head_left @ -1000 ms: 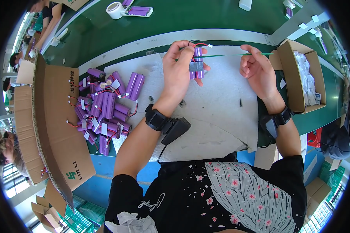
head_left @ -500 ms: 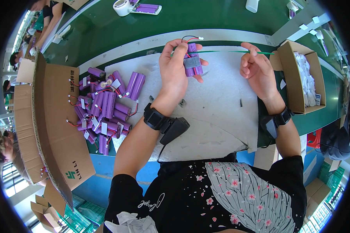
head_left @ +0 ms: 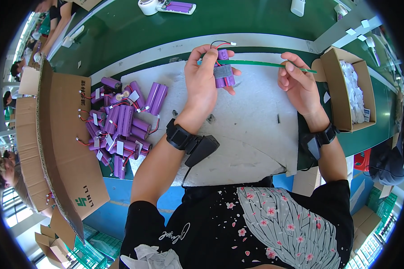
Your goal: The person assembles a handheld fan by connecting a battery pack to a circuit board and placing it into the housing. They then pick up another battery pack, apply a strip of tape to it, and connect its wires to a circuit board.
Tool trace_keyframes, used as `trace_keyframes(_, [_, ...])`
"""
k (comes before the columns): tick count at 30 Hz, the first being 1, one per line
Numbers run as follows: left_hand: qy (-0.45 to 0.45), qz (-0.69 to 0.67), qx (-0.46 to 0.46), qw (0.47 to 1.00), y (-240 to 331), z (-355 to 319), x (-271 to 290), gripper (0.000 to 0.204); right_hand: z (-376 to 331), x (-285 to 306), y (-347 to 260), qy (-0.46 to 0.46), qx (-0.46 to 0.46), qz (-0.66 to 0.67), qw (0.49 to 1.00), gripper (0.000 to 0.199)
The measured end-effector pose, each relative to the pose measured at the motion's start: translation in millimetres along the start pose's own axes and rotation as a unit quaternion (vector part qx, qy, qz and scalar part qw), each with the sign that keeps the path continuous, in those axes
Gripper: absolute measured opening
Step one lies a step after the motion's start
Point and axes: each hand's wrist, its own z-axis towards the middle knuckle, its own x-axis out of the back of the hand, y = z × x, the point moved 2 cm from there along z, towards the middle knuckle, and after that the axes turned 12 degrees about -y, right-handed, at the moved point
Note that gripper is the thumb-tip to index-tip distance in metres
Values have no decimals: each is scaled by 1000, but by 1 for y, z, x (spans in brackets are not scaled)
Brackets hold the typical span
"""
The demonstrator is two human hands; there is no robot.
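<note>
My left hand (head_left: 201, 83) is closed on a purple two-cell battery pack (head_left: 221, 82) above the white foam mat (head_left: 251, 130). A grey patch sits across the pack's middle, and red and black wires with a white connector rise from its far end. A thin green strip (head_left: 256, 63) lies across the pack at the left fingers and stretches to my right hand (head_left: 299, 85). The right thumb and index finger pinch the strip near its end, while the other fingers curl loosely. To the left lies a heap of similar purple battery packs (head_left: 126, 121) with wires and white labels.
A large cardboard box (head_left: 72, 148) stands left of the heap. On the right, a smaller box (head_left: 343, 114) holds white pieces. Beyond a pale rail, the green surface (head_left: 238, 20) carries white devices, one opened (head_left: 149, 6) showing purple cells. Another person's arm (head_left: 60, 31) reaches in far left.
The green strip now shows its broad side and slopes down toward my right hand, whose thumb and finger have shifted slightly. The white devices beyond the rail have moved right.
</note>
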Motion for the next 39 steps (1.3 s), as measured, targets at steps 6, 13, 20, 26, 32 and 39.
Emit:
trace_keyframes(6, [0,0,-4,1000,1,-1,-1,23,0,1,2,2,1,-14,1000,19])
trace_keyframes(13, [0,-7,-3,1000,3,-1,-3,23,1,-1,1,27,-6,-23,999,17])
trace_keyframes(20, [-23,9,4,1000,3,-2,-5,22,3,-1,0,16,-12,10,1000,20])
trace_keyframes(26, [-35,23,5,999,2,-1,-6,24,4,3,1,10,-13,30,999,20])
trace_keyframes(32, [-40,35,3,999,0,-1,-7,25,4,6,2,25,-22,38,999,19])
trace_keyframes(39, [-33,36,6,999,2,-2,-8,26,4,6,1,14,-13,51,999,18])
